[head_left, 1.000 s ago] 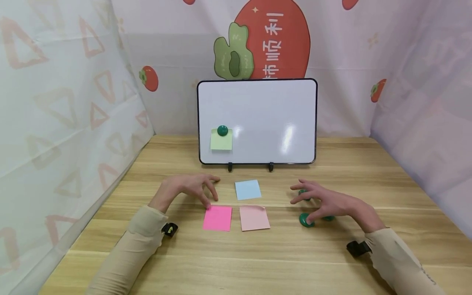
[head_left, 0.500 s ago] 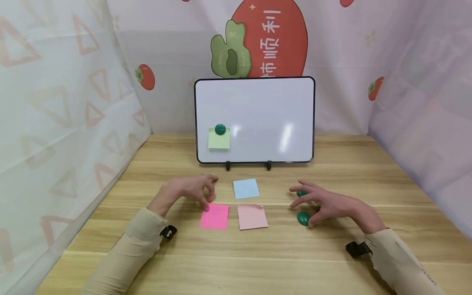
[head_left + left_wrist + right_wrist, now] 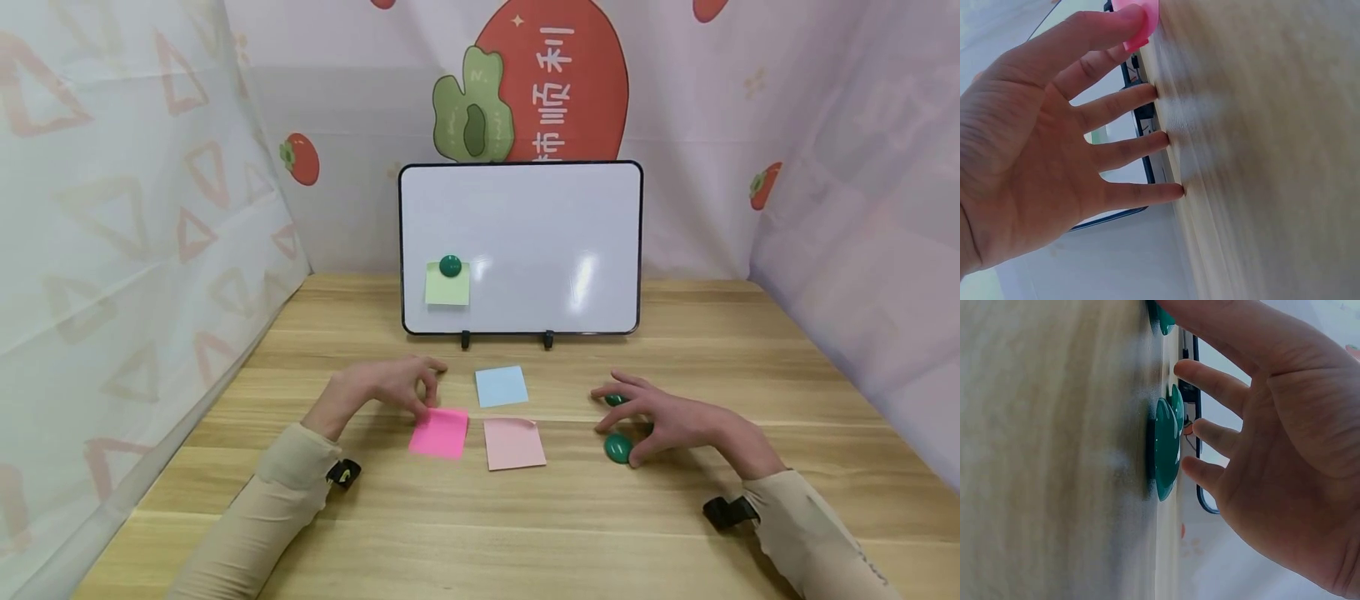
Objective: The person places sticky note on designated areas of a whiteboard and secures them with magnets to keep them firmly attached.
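My left hand [image 3: 381, 385] pinches the far-left corner of a hot pink sticky note [image 3: 441, 437] between thumb and forefinger, the other fingers spread. In the left wrist view the pink note [image 3: 1151, 27] shows at the thumb tip. My right hand [image 3: 678, 418] hovers with spread fingers over several green round magnets. Its thumb tip is right at the edge of the nearest magnet [image 3: 617, 449]. Another magnet [image 3: 615, 400] sits under the fingers, and one more is mostly hidden. In the right wrist view a domed magnet [image 3: 1165, 450] lies below the palm.
A light blue sticky note [image 3: 502, 387] and a pale pink one [image 3: 514, 447] lie mid-table. Behind them stands a whiteboard [image 3: 525, 225] on small black feet, bearing a pale green note [image 3: 447, 292] under a green magnet [image 3: 450, 266]. Fabric walls enclose the wooden table [image 3: 480, 542].
My left forefinger has closed toward the thumb on the hot pink note, whose near edge has shifted slightly away from me. My right thumb has moved from atop the nearest magnet to its right edge.
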Demonstrator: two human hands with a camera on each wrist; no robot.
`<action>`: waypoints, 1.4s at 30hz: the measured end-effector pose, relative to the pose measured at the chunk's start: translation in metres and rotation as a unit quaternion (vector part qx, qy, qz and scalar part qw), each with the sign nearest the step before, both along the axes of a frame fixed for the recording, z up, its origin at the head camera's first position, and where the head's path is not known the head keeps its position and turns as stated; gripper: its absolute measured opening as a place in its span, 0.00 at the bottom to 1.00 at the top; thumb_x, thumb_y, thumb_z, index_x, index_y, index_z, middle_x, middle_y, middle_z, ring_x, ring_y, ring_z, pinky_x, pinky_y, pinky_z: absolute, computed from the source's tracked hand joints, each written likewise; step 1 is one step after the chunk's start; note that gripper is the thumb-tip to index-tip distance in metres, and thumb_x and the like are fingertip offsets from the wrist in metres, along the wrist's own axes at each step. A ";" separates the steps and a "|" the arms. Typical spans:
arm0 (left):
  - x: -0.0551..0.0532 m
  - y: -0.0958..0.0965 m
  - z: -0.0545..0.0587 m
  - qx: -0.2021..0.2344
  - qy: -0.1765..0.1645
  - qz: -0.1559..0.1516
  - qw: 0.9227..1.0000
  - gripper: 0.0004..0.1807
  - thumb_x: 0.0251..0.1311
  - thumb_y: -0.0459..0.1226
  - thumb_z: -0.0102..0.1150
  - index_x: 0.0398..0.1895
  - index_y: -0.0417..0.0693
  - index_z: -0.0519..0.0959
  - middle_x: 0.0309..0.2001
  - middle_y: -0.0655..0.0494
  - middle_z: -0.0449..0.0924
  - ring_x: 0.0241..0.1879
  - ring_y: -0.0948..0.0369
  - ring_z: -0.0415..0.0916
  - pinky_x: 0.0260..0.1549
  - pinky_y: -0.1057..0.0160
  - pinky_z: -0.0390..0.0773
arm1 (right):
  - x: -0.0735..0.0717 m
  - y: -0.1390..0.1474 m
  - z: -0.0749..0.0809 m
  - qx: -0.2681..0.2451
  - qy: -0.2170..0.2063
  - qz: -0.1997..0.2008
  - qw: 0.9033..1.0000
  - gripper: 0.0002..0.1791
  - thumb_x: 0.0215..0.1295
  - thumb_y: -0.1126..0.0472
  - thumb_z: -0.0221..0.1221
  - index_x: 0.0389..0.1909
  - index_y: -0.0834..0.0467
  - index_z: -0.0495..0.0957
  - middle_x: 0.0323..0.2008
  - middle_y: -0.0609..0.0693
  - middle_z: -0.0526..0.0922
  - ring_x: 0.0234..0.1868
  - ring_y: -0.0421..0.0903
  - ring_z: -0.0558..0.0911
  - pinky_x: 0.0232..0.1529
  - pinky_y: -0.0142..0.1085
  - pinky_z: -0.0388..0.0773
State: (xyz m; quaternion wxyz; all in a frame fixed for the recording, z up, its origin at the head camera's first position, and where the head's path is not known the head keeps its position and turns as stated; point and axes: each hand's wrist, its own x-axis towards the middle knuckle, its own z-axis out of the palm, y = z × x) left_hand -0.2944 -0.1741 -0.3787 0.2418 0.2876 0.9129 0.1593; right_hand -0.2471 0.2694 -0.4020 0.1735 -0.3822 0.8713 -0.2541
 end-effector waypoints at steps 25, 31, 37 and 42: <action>-0.013 -0.008 0.004 0.125 -0.036 -0.025 0.991 0.05 0.59 0.36 0.68 0.31 0.50 0.80 0.33 0.59 0.81 0.37 0.62 0.75 0.40 0.62 0.75 | 0.003 -0.003 0.001 0.002 0.027 0.008 1.000 0.19 0.58 0.49 0.70 0.51 0.42 0.84 0.70 0.55 0.68 0.75 0.70 0.46 0.63 0.73 0.57; -0.017 -0.010 0.002 0.152 -0.008 -0.034 0.988 0.09 0.58 0.37 0.70 0.41 0.48 0.84 0.35 0.59 0.83 0.36 0.63 0.77 0.39 0.64 0.79 | 0.001 -0.003 -0.001 0.004 0.032 0.007 0.999 0.18 0.58 0.49 0.70 0.51 0.41 0.84 0.70 0.54 0.68 0.76 0.69 0.47 0.63 0.71 0.59; -0.018 -0.009 0.003 0.160 0.011 -0.023 0.987 0.09 0.58 0.37 0.70 0.42 0.48 0.86 0.36 0.59 0.85 0.36 0.63 0.78 0.39 0.64 0.79 | 0.001 -0.004 -0.001 0.003 0.031 0.003 0.999 0.18 0.57 0.53 0.71 0.50 0.41 0.84 0.70 0.52 0.68 0.76 0.67 0.46 0.64 0.70 0.59; -0.019 -0.007 0.002 0.167 0.011 0.000 0.986 0.05 0.59 0.38 0.69 0.35 0.48 0.84 0.33 0.58 0.83 0.34 0.62 0.76 0.37 0.63 0.78 | 0.000 -0.006 0.000 -0.008 0.041 0.007 0.999 0.19 0.57 0.55 0.71 0.50 0.42 0.84 0.70 0.52 0.69 0.76 0.67 0.47 0.64 0.72 0.57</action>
